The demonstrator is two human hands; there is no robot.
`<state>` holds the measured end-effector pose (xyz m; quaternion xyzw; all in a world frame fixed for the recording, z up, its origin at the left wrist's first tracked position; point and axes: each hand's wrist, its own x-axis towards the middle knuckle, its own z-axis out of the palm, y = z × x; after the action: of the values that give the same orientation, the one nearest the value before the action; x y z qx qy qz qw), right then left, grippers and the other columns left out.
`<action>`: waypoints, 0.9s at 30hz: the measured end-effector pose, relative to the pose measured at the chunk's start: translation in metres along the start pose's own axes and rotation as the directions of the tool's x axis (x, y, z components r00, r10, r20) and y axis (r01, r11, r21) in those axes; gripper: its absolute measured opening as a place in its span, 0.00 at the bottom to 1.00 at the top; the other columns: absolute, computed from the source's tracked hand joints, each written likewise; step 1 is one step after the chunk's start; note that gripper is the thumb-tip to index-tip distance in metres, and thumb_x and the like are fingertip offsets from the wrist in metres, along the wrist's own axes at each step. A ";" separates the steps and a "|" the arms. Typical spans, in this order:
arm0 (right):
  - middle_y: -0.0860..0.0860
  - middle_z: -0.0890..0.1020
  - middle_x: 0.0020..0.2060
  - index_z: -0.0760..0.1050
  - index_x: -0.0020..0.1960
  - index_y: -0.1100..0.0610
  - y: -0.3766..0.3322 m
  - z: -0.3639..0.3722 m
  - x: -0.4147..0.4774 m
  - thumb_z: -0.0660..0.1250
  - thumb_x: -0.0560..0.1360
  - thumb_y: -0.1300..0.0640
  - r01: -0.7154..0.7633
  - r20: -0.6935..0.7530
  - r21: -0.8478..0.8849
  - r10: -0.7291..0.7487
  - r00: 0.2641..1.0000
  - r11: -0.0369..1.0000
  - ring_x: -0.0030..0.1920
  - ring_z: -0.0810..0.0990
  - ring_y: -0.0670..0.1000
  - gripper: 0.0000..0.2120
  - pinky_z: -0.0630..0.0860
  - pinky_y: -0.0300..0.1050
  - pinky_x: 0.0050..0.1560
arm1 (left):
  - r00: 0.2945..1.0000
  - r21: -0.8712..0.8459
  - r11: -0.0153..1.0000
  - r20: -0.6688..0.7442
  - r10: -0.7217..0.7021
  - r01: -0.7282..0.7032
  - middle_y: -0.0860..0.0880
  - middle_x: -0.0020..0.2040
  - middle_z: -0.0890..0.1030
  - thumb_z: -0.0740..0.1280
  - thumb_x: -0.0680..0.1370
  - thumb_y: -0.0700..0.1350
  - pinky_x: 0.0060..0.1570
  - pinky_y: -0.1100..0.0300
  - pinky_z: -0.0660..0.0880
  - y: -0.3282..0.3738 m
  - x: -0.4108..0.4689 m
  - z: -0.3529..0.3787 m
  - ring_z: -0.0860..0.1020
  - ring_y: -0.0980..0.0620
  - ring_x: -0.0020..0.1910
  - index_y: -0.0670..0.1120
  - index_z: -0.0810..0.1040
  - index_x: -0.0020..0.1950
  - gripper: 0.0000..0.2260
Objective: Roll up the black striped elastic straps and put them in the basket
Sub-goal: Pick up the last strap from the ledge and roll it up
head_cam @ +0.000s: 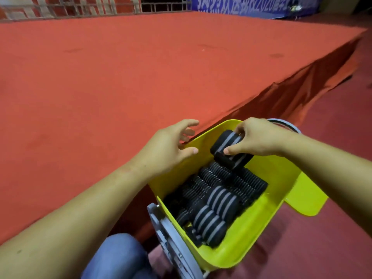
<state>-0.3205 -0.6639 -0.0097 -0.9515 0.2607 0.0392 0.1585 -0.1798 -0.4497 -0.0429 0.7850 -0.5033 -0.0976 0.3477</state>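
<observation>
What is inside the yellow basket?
Rolled black striped straps fill the yellow basket; the right hand holds another roll above them. The basket's bottom is covered.

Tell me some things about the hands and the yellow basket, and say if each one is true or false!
1. The right hand holds a rolled strap over the basket. True.
2. The basket is blue. False: it is yellow.
3. The left hand is holding a strap. False: it is open and empty, near the basket's rim.
4. Rolled straps already lie in the basket. True.
5. Loose straps lie on the red tabletop. False: none show there.
</observation>
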 end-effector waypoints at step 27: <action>0.61 0.82 0.52 0.81 0.55 0.62 0.017 0.064 0.046 0.77 0.71 0.35 -0.080 -0.006 -0.243 0.081 0.997 0.967 0.57 0.79 0.61 0.31 0.79 0.54 0.55 | 0.991 0.012 0.991 -0.007 -0.131 0.131 0.65 0.53 0.83 0.68 0.82 0.47 0.47 0.72 0.70 -0.045 -0.017 0.007 0.80 0.66 0.52 0.60 0.81 0.63 0.12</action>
<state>-0.2887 -0.6793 -0.0819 -0.9523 0.2920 0.0793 0.0394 -0.1586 -0.4273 -0.0807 0.8187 -0.4502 -0.1146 0.3374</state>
